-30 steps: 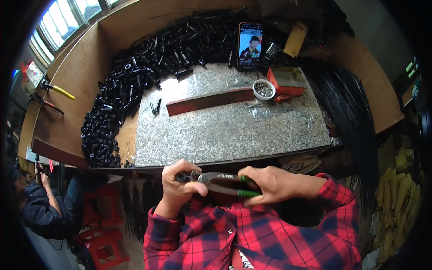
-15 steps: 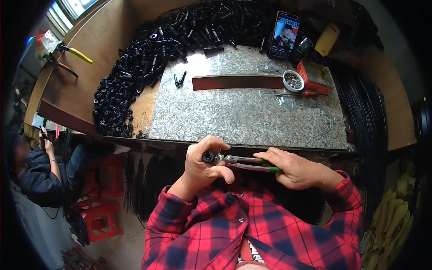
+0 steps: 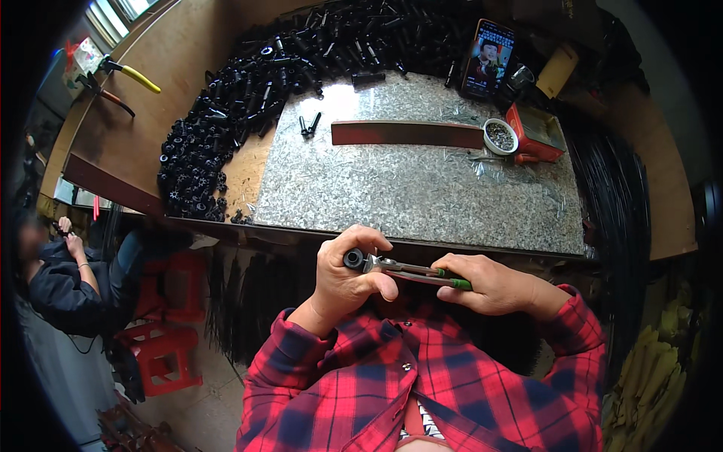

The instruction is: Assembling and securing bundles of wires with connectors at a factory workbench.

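Lettered phone screen [image 3: 489, 62] beyond green-handled pliers [image 3: 416, 269]

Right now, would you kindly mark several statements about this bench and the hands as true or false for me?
1. The right hand grips green-handled pliers. True.
2. The left hand is empty. False: it holds a black hollow-ended piece.
3. The white cup stands at the right end of the dark red bar. True.
4. The red stools are on the person's right. False: they are on the left.
5. Small black pieces lie on the stone slab. True.
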The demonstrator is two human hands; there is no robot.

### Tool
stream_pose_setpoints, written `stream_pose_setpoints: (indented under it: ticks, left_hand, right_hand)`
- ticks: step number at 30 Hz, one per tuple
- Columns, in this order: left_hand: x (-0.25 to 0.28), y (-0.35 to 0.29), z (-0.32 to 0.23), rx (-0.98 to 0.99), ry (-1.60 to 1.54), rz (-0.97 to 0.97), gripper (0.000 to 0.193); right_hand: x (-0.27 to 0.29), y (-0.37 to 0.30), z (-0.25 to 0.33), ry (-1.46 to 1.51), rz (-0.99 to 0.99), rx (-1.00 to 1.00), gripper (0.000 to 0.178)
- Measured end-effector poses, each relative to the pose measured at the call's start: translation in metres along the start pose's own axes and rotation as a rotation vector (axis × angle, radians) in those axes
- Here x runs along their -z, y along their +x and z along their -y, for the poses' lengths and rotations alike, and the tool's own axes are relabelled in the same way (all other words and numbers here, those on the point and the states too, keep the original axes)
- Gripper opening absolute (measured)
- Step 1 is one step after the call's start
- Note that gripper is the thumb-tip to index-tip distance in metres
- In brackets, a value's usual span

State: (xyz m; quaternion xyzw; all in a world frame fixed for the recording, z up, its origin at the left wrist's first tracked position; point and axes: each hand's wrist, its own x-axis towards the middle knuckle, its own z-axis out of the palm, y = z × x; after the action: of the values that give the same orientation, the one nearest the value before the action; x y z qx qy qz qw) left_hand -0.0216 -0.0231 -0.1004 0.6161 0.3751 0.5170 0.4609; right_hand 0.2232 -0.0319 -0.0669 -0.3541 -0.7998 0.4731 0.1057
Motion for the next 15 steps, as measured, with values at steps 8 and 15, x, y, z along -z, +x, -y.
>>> stream_pose_setpoints:
  ticks: [8,15]
  left_hand:
    - [-0.001,0.000,0.002,0.000,0.041,-0.046,0.074]
    - [0.001,-0.001,0.007,0.044,0.006,-0.088,0.071]
  right_hand:
    - [-0.006,0.005,-0.005,-0.066,-0.072,-0.034,0.031]
    - [-0.008,0.004,-0.012,-0.193,-0.309,0.039,0.026]
